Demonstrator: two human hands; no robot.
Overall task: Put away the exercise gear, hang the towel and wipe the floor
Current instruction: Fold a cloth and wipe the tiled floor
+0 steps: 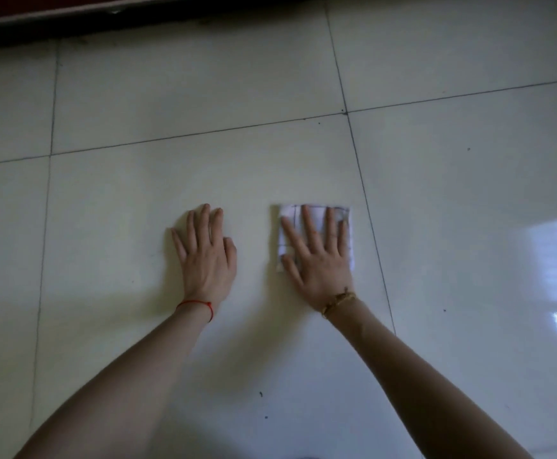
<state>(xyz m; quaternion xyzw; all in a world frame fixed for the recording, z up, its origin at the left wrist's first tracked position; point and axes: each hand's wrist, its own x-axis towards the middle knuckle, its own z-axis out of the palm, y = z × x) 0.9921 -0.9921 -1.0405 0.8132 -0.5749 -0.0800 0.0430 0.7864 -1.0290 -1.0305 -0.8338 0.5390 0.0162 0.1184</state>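
Both arms reach forward, palms down on the tiled floor [436, 193]. The left hand [207, 253] lies flat on bare tile, fingers straight and relaxed, holding nothing. The right hand [317, 256] presses with spread, straight fingers on one folded white cloth [287, 223], which sits near the tile's right-hand grout line. Each wrist wears one band: a red string [197, 304] and a tan bracelet [338, 301].

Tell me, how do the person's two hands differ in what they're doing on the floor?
The right hand presses flat on a folded white cloth; the left hand rests on bare tile floor. The right hand's fingers are spread wide; the left hand's lie closer together. The left wrist wears a red string, the right a tan bracelet. Both lie palm down, fingers straight.
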